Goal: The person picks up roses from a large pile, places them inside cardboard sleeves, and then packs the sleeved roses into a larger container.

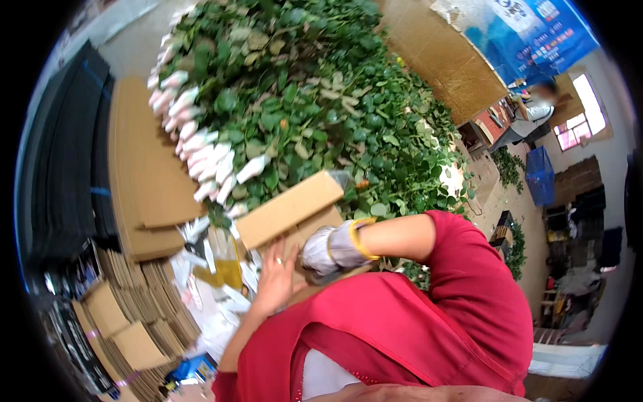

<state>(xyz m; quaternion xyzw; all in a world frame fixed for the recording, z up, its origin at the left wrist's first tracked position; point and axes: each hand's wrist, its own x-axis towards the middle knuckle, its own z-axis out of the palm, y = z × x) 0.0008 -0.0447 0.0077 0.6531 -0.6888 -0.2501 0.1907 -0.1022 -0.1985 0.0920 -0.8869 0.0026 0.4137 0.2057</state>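
Observation:
A cardboard piece with a raised, folded side lies before me at the near edge of the flower heap. Bare, with a ring on one finger, my left hand rests on its lower panel, fingers spread. My right hand wears a pale grey work glove with a yellow cuff and is bent down over the same cardboard; its fingertips are hidden. Clear plastic shows at the cardboard's far end. Beyond it are piled leafy cut stems, seemingly roses, with whitish-pink sleeves over their heads.
Flat cardboard sheets and black stacked sheets stand at left. Folded cartons and plastic scraps lie nearer. A wooden board edges the heap. At far right are a person by a table and a blue crate.

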